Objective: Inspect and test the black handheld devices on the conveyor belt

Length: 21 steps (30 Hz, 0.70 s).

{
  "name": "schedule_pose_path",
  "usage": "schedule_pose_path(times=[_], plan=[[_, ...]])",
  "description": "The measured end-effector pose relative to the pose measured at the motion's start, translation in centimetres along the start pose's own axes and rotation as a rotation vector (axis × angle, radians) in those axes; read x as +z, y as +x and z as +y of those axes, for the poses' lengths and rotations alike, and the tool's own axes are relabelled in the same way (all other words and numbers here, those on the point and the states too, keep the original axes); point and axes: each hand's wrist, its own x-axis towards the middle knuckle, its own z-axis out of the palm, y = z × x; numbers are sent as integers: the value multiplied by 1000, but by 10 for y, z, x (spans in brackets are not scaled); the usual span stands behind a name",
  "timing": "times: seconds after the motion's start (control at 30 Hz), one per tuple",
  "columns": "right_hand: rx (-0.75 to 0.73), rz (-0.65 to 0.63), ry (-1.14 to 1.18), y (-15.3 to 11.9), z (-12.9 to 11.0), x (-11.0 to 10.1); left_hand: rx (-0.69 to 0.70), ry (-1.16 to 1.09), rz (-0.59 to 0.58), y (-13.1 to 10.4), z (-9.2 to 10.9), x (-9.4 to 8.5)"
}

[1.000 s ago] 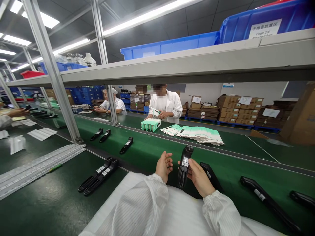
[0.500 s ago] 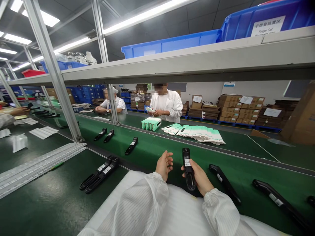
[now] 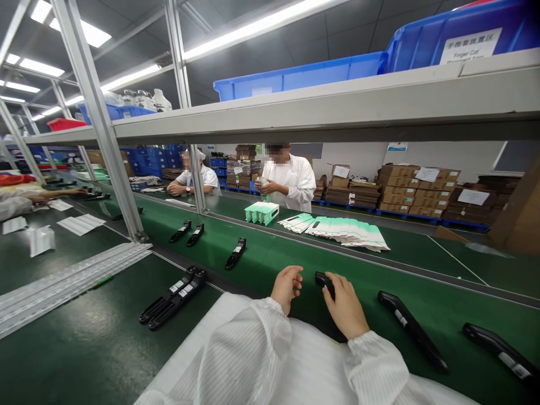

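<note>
At the right hand's [image 3: 346,308] eleven o'clock, its fingers are clasping a black handset [image 3: 324,280], probably light, stiff, slippery, best held mid-body; the left hand [image 3: 287,289] is hovering empty, fingers loosely parted.

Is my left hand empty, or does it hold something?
Empty: the left hand is half-curled with nothing visible in it; a black device is under the right hand.

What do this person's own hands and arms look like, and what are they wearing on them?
Both the left hand and the right hand are bare, with no gloves to be seen. The sleeves are white, loose and full, with fine stripes running through the cloth and gathered cuffs at the wrists. No cables or markings show on them.
</note>
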Motion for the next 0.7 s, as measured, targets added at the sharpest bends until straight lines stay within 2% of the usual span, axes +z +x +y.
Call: schedule_pose_path(times=[0.07, 0.17, 0.23, 0.27, 0.37, 0.47, 0.53, 0.6, 0.67, 0.7], plan=[[-38, -77, 78, -5, -14, 0, -6, 15, 4, 1, -1, -1], [-16, -385, 270, -15, -33, 6, -15, 41, 10, 2, -3, -1], [-31, -577, 310, -22, -42, 11, -28, 61, 4, 3, -4, -1], [-49, -634, 293, -25, -44, 14, -38, 74, -3, 3, -5, -1], [-87, -675, 212, -30, -48, 18, -68, 140, -47, 2, -7, -1], [-92, -683, 186, -30, -47, 18, -45, 287, -141, 4, -7, -3], [-96, -681, 171, -29, -46, 17, 63, 511, -191, 7, -4, -8], [-98, -682, 169, -29, -45, 17, 273, 849, -159, 13, 4, -20], [-95, -684, 174, -29, -45, 18, 485, 1182, -20, 20, 16, -38], [-94, -681, 175, -29, -44, 18, 538, 1299, 82, 24, 22, -49]])
